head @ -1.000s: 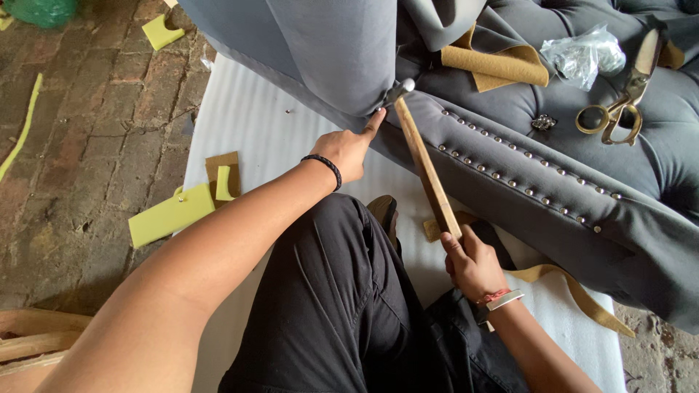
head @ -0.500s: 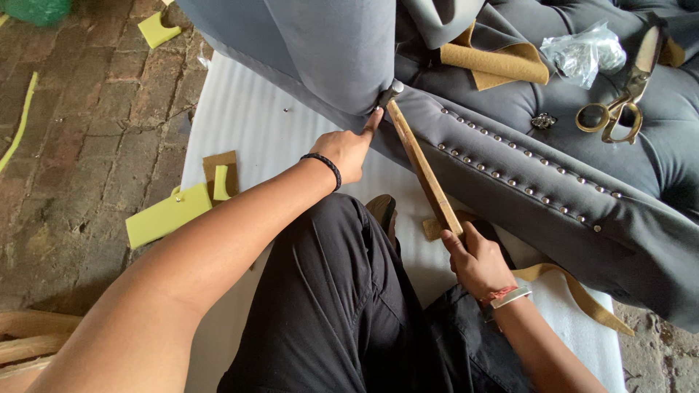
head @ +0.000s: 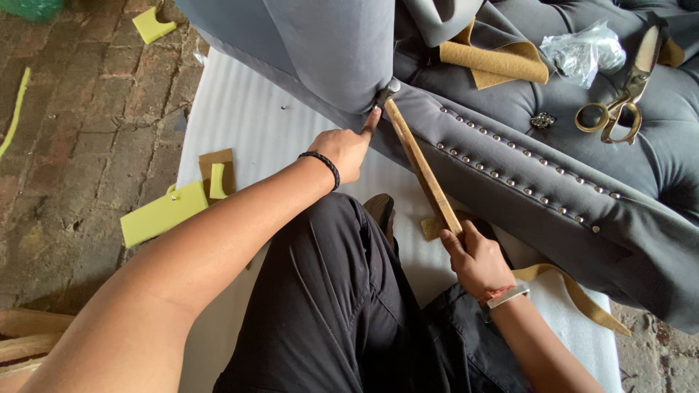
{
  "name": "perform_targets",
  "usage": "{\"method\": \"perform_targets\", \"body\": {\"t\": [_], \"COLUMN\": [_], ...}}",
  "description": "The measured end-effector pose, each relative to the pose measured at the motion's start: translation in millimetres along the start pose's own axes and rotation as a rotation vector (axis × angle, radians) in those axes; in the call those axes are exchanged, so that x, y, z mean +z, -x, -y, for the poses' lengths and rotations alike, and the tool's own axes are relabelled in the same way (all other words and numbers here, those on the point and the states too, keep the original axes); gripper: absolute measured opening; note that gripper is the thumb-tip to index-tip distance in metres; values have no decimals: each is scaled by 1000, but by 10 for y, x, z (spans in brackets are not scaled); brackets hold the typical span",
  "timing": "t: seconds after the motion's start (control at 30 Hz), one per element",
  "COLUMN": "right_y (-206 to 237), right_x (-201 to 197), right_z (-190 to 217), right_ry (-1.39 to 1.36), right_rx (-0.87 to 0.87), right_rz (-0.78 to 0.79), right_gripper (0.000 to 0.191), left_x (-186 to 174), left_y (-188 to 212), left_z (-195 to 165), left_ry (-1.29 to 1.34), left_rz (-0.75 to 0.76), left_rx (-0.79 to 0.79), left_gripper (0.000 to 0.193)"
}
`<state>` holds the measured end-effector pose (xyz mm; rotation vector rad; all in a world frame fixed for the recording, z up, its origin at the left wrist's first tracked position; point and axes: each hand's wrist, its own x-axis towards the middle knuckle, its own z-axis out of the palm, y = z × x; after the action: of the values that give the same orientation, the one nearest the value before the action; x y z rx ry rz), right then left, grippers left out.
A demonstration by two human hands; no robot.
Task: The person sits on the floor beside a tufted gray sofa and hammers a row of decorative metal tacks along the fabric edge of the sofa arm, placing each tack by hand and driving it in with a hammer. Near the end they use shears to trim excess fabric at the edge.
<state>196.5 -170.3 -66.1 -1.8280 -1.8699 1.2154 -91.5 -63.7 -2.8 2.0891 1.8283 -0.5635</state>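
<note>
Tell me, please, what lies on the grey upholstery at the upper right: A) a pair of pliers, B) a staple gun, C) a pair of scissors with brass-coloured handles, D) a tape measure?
C: a pair of scissors with brass-coloured handles rests on the grey upholstery, beside a crumpled clear plastic bag.
</note>
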Motion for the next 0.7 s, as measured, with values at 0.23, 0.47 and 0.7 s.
{"method": "perform_targets", "body": {"t": [0.23, 0.47, 0.7], "right_y": [-10, -10, -27], "right_x": [42, 59, 92], "right_z": [-48, -109, -130], "right_ry": [32, -10, 14], "right_rx": [-37, -43, 9], "right_rz": [-40, -60, -14], "right_gripper": [45, 45, 46], "left_x": [28, 7, -31], "left_y": [-20, -3, 4], "left_z": [6, -28, -48], "left_ry": [-20, -45, -14], "left_rz": [-11, -65, -30], "left_rx": [34, 85, 62], "left_gripper": [104, 99, 99]}}
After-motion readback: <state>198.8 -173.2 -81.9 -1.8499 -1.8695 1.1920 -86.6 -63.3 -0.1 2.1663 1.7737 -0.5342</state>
